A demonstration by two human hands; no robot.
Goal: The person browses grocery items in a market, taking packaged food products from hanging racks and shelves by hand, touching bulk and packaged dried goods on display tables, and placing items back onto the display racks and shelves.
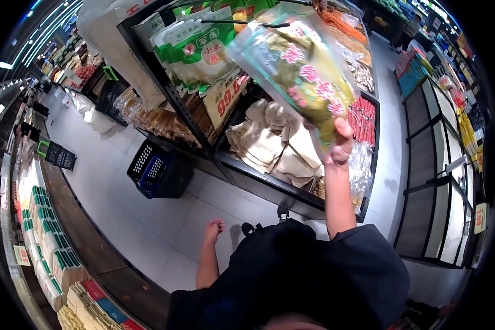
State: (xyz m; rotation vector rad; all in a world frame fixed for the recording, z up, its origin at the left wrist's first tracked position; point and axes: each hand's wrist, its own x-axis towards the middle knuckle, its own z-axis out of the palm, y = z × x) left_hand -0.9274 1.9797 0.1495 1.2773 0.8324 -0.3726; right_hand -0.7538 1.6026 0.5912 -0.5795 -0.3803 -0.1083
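My right hand (341, 146) grips the lower end of a clear plastic bag of pickled greens (308, 74), thumb in front. Yellow-green leaves show through the bag, which has pink characters and a green border. Its upper part is raised at a black display hook (247, 23); I cannot tell whether it hangs on the hook. Green-and-white packets (201, 52) hang in a row just left of the bag. Below it, folded cream-coloured sheets (275, 137) lie in a black display bin. My left hand (215, 227) hangs low over the floor, holding nothing, its fingers loosely bent.
A dark blue shopping basket (158, 169) stands on the floor beside the shelf, and a smaller green-handled basket (59, 154) is farther left. A 99.0 price sign (225, 100) is on the rack. Shelves of white-and-green packs (49, 242) line the left; black-framed display cases (434, 170) stand right.
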